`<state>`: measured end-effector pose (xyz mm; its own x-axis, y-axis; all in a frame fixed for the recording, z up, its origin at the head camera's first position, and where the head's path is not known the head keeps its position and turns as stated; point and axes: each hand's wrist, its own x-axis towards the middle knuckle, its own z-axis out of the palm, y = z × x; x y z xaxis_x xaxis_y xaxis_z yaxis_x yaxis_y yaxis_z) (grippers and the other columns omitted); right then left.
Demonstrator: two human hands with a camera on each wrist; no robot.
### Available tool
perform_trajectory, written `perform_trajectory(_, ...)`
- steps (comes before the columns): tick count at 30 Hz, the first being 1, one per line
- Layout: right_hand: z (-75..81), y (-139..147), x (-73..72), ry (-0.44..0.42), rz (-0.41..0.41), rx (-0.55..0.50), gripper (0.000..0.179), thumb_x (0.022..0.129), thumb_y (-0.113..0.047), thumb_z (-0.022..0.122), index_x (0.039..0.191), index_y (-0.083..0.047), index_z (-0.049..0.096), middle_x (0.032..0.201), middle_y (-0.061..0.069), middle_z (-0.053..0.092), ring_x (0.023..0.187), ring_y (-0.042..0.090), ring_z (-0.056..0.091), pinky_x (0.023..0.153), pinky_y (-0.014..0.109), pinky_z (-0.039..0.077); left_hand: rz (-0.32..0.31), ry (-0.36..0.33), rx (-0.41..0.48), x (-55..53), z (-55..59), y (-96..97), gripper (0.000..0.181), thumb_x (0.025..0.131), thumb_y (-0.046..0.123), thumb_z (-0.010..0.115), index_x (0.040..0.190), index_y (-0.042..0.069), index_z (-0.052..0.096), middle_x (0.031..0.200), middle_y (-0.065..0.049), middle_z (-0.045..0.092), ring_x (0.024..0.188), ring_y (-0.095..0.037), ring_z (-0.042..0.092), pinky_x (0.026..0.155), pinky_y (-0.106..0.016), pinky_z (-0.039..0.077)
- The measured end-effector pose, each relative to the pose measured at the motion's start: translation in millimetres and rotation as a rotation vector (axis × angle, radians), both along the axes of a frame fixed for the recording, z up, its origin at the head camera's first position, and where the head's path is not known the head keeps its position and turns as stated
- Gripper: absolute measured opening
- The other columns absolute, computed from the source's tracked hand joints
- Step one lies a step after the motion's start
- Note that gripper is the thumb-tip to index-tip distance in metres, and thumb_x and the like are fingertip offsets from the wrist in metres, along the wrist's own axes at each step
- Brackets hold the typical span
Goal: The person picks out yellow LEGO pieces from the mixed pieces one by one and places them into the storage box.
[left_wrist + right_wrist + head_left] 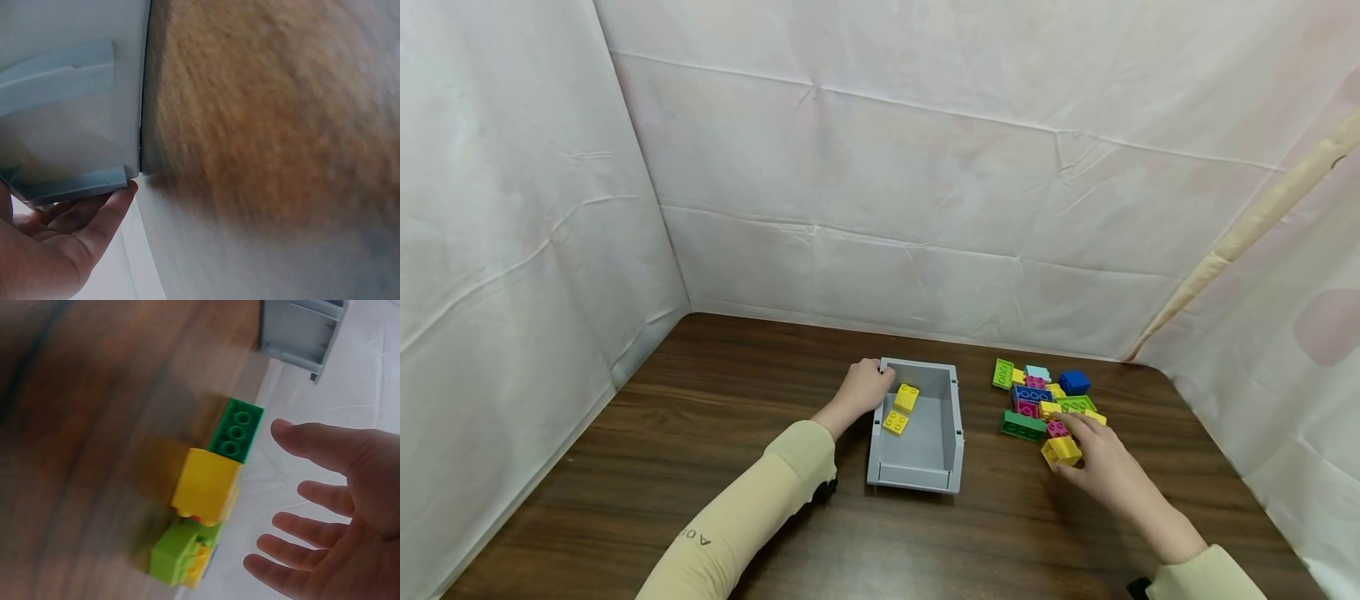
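Pale sheets (880, 183) with faint pinkish patches hang behind and at both sides of the dark wood-grain tabletop (715, 392), whose far corners are both in view. Light yellowish-green sleeves reach in over it, the left sleeve (737, 508) bearing dark lettering, the right sleeve (1206, 579) only partly in view.

The grey bin (925, 450) stands between the tabletop's two side edges, a little in from the far edge, its lower lip towards the person. The left hand (865, 386) grips its left wall close to the bin's far-left corner, fingers bent against the rim. The right hand (1108, 462) is near the blocks towards the tabletop's far-right corner; the right wrist view shows its thumb and fingers spread apart, holding nothing.

Among those blocks, the long ones are a dark green block (1022, 426) at the pile's near-left side, a blue block (1033, 395) with its hollow underside showing, and a lime block (1002, 374) nearest the bin. A chunky yellow block (1060, 452) sits at the pile's near side, just off the right fingertips. Small magenta pieces (1057, 429) lie among them. Two yellow bricks (907, 398) rest inside the bin, near its left wall.
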<state>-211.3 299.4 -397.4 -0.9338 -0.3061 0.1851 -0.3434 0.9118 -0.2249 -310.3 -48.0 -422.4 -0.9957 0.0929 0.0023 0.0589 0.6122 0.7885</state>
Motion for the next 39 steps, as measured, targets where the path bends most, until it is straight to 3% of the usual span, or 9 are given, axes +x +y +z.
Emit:
perform_trajectory(8, -18.2, 7, 4.3, -0.013, 0.011, -0.006, 0.065, 0.069, -0.012, 0.082, 0.125, 0.003, 0.054, 0.124, 0.031, 0.051, 0.111, 0.052, 0.048, 0.087, 0.063, 0.041, 0.001, -0.002, 0.000, -1.0, 0.1, 0.3, 0.033, 0.095, 0.023, 0.042, 0.065, 0.012, 0.040, 0.051, 0.002, 0.031, 0.045, -0.011, 0.027, 0.045, -0.023, 0.028)
perform_trajectory(16, -29.7, 9, -1.2, -0.017, 0.018, -0.006, 0.059, 0.069, -0.007, 0.081, 0.122, 0.001, 0.056, 0.122, 0.027, 0.054, 0.112, 0.047, 0.050, 0.087, 0.059, 0.044, -0.002, -0.013, -0.002, -1.5, 1.2, 0.9, 0.033, 0.095, 0.024, 0.042, 0.065, 0.011, 0.040, 0.050, 0.002, 0.031, 0.045, -0.011, 0.026, 0.044, -0.023, 0.028)
perform_trajectory(22, -33.5, 9, -6.0, -0.006, 0.002, -0.007, 0.051, 0.071, -0.008, 0.080, 0.117, -0.001, 0.060, 0.118, 0.024, 0.056, 0.107, 0.043, 0.055, 0.083, 0.056, 0.047, -0.004, -0.005, 0.004, -1.2, 1.3, 1.1, 0.034, 0.095, 0.023, 0.042, 0.063, 0.012, 0.039, 0.049, 0.002, 0.030, 0.045, -0.011, 0.026, 0.044, -0.024, 0.027)
perform_trajectory(31, -35.4, 9, -10.8, 0.078, 0.010, -0.016, 0.040, 0.069, -0.003, 0.081, 0.105, -0.002, 0.065, 0.108, 0.019, 0.061, 0.098, 0.037, 0.061, 0.078, 0.050, 0.051, -0.002, 0.014, -0.013, -1.1, 1.4, 1.2, 0.032, 0.095, 0.023, 0.042, 0.064, 0.012, 0.039, 0.050, 0.002, 0.030, 0.045, -0.011, 0.026, 0.044, -0.023, 0.027)
perform_trajectory(39, -35.6, 9, -12.9, 0.092, 0.020, -0.024, 0.038, 0.067, 0.000, 0.081, 0.102, -0.003, 0.065, 0.106, 0.019, 0.062, 0.096, 0.036, 0.061, 0.076, 0.048, 0.052, -0.005, -0.009, 0.007, 1.1, 1.5, 0.1, 0.033, 0.095, 0.023, 0.041, 0.065, 0.011, 0.040, 0.049, 0.002, 0.031, 0.044, -0.011, 0.026, 0.044, -0.023, 0.028)
